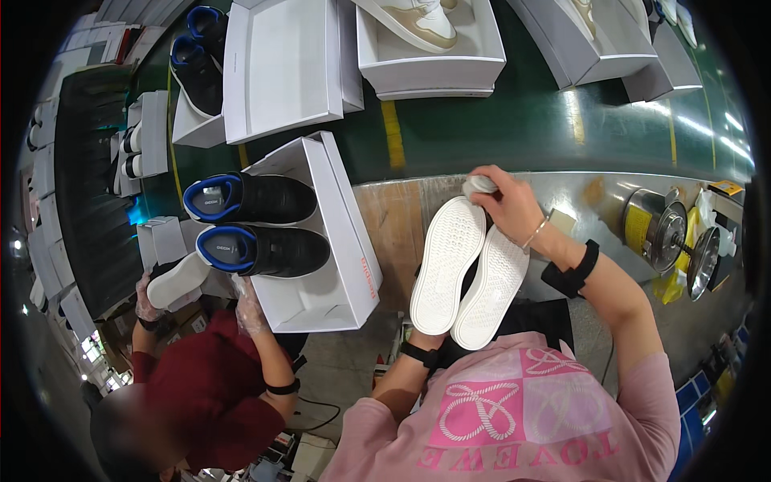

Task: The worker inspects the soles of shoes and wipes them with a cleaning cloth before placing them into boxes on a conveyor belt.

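A pair of shoes (450,265) is turned soles up in front of me, the white textured soles side by side and the dark uppers mostly hidden underneath. My left hand (426,341) supports the pair from below at the near end; its fingers are hidden behind the shoes. Pinched in my right hand (510,207) is a small greyish-white wad (479,185), perhaps cloth, at the far end of the soles. That hand is at the top of the right shoe, covering its tip.
Left of me, black shoes with blue linings (281,251) lie on an open white shoebox (341,241). A co-worker's gloved hands (251,309) hold another shoe (178,281). More boxes stand on the green conveyor (450,132). A metal canister (654,229) stands right on the metal-edged bench.
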`<action>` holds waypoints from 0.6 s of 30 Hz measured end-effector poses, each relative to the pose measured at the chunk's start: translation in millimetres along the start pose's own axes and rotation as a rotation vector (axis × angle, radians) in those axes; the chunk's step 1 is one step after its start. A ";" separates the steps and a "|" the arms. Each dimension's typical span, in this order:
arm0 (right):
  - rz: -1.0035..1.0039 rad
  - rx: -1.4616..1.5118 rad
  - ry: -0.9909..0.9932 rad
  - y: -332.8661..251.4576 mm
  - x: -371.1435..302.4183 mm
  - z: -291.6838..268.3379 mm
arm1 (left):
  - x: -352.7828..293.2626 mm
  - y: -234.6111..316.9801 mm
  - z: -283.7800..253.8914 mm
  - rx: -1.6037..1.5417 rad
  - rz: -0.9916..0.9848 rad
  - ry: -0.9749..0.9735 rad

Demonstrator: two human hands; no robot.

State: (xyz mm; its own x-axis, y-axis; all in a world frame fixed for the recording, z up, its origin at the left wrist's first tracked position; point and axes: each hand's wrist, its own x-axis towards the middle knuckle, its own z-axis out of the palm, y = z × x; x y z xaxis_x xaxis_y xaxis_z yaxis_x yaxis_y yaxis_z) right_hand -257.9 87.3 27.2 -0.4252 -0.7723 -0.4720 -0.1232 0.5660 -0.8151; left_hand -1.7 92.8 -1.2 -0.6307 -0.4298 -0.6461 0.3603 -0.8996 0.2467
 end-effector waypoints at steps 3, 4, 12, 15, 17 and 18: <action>-0.252 -0.136 0.013 -15.0 3.6 23.2 | 1.7 -4.5 2.7 0.009 0.012 0.003; -0.429 -0.125 -0.037 -20.7 -5.6 36.7 | 0.6 -1.4 2.3 0.010 0.019 0.011; -0.535 -0.165 -0.115 -27.7 1.5 43.9 | 2.8 1.5 7.9 0.011 0.048 0.050; -0.636 -0.199 -0.110 -29.6 -8.8 59.6 | 4.8 1.7 7.3 0.013 0.069 0.056; -0.781 -0.154 -0.328 -48.5 -52.2 71.5 | 16.8 0.9 9.8 0.014 0.079 0.046; -0.847 -0.143 -0.381 -52.6 -71.0 69.9 | 3.3 2.9 6.2 0.017 0.063 0.041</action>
State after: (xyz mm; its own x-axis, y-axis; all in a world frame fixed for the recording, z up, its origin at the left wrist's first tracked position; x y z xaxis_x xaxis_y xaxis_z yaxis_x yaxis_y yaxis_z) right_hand -158.5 92.3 80.0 0.1760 -0.9712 0.1605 -0.3769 -0.2171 -0.9005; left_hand -7.0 88.3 1.9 -0.5783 -0.4825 -0.6579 0.3868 -0.8721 0.2996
